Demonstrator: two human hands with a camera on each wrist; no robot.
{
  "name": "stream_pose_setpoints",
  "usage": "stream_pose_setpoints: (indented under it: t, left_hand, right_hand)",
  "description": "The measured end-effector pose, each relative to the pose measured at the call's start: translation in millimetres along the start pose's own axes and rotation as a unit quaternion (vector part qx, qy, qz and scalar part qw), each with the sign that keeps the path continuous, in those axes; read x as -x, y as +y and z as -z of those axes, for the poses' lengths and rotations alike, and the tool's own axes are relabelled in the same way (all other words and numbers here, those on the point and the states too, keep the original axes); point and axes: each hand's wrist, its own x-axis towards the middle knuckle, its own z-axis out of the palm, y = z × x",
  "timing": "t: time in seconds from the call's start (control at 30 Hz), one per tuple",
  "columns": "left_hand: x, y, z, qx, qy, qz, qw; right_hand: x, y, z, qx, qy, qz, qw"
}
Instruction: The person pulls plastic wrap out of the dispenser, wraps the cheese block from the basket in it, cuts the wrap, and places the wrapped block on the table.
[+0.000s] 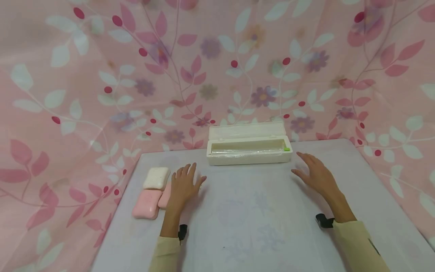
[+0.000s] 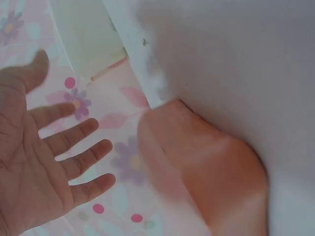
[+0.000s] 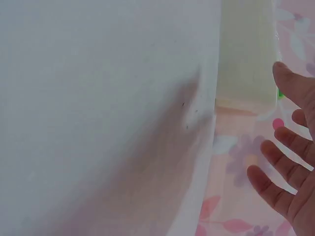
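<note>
My left hand (image 1: 183, 187) hovers with spread fingers above the table's left side, holding nothing. Beside it lie a white soap bar (image 1: 156, 178), a pink soap bar (image 1: 147, 204) and another pink soap bar (image 1: 164, 197), partly hidden behind the hand. In the left wrist view a pink soap bar (image 2: 216, 172) appears close by, apart from the fingers. A long white plastic-wrap dispenser box (image 1: 249, 158) stands at the back with its lid (image 1: 247, 130) raised. My right hand (image 1: 316, 175), fingers extended and apart, is off the box's right end and grips nothing.
A white cloth with faint prints covers the table (image 1: 244, 215). Behind it hangs a pink floral curtain (image 1: 224, 75), close to the table's back edge and the box. A small green tab (image 1: 287, 149) sits at the box's right end.
</note>
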Motion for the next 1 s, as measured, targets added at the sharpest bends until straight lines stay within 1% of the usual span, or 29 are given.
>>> stream_pose_setpoints:
  t: [0.07, 0.1, 0.17, 0.27, 0.33, 0.4, 0.43, 0.47, 0.5, 0.53, 0.6, 0.63, 0.67, 0.7, 0.73, 0.77, 0.8, 0.83, 0.9, 0.97, 1.0]
  left_hand:
    - [-8.0, 3.8, 1.1, 0.031, 0.020, 0.013, 0.9992]
    - [-12.3, 6.3, 2.1, 0.056, 0.026, 0.022, 0.9979]
    - [-21.3, 11.5, 4.1, 0.117, 0.027, 0.047, 0.9917]
    - [-34.4, 18.5, 4.2, 0.204, 0.018, 0.082, 0.9755]
    - [-42.8, 21.8, 2.2, 0.242, 0.012, 0.102, 0.9649]
    - [-49.6, 24.8, -0.8, 0.281, 0.000, 0.129, 0.9509]
    - [-52.4, 26.4, -1.9, 0.305, -0.007, 0.143, 0.9414]
    - [-55.2, 28.0, -3.0, 0.333, -0.015, 0.159, 0.9293]
    - [-58.0, 29.5, -4.3, 0.365, -0.024, 0.174, 0.9141]
    - [-60.2, 30.9, -5.2, 0.403, -0.034, 0.190, 0.8947]
    - [-64.9, 33.8, -6.8, 0.475, -0.057, 0.221, 0.8497]
    - [-67.5, 35.0, -7.5, 0.507, -0.068, 0.234, 0.8266]
    - [-70.3, 35.7, -8.7, 0.533, -0.079, 0.246, 0.8054]
    - [-73.2, 36.6, -9.7, 0.555, -0.088, 0.259, 0.7859]
    - [-75.7, 37.8, -10.8, 0.572, -0.096, 0.269, 0.7690]
    - [-77.8, 38.9, -12.1, 0.585, -0.102, 0.279, 0.7544]
    - [-79.5, 40.0, -13.4, 0.595, -0.106, 0.288, 0.7433]
    - [-80.9, 41.2, -14.5, 0.602, -0.107, 0.294, 0.7349]
    - [-82.5, 43.8, -17.0, 0.611, -0.104, 0.304, 0.7235]
    - [-82.7, 46.7, -18.7, 0.620, -0.093, 0.308, 0.7160]
    - [-82.8, 47.9, -19.5, 0.622, -0.086, 0.309, 0.7140]
  right_hand:
    - [-6.1, -3, 0, -0.025, 0.012, -0.012, 0.9995]
    - [-9.2, -5, 0, -0.039, 0.019, -0.017, 0.9989]
    - [-15.9, -8, -2, -0.068, 0.034, -0.030, 0.9966]
    - [-25.5, -13, -5, -0.103, 0.040, -0.052, 0.9925]
    - [-30.9, -15, -6, -0.119, 0.042, -0.069, 0.9897]
    - [-35.5, -18, -6, -0.125, 0.040, -0.087, 0.9875]
    - [-37.7, -19, -6, -0.128, 0.042, -0.097, 0.9861]
    - [-39.9, -20, -6, -0.128, 0.046, -0.107, 0.9849]
    - [-42.0, -21, -6, -0.128, 0.052, -0.116, 0.9836]
    - [-43.9, -22, -5, -0.128, 0.057, -0.125, 0.9823]
    - [-47.8, -25, -3, -0.128, 0.061, -0.138, 0.9802]
    - [-49.4, -26, -2, -0.130, 0.058, -0.144, 0.9792]
    - [-50.6, -28, 0, -0.131, 0.052, -0.150, 0.9786]
    - [-51.5, -30, 2, -0.131, 0.043, -0.158, 0.9777]
    - [-52.2, -32, 3, -0.132, 0.029, -0.166, 0.9768]
    - [-52.8, -34, 5, -0.134, 0.011, -0.176, 0.9751]
    - [-53.2, -36, 6, -0.140, -0.006, -0.186, 0.9725]
    - [-53.5, -38, 6, -0.149, -0.020, -0.196, 0.9690]
    - [-54.6, -42, 4, -0.165, -0.042, -0.215, 0.9617]
    - [-55.7, -45, 1, -0.190, -0.054, -0.230, 0.9528]
    - [-56.3, -46, -1, -0.202, -0.055, -0.236, 0.9489]
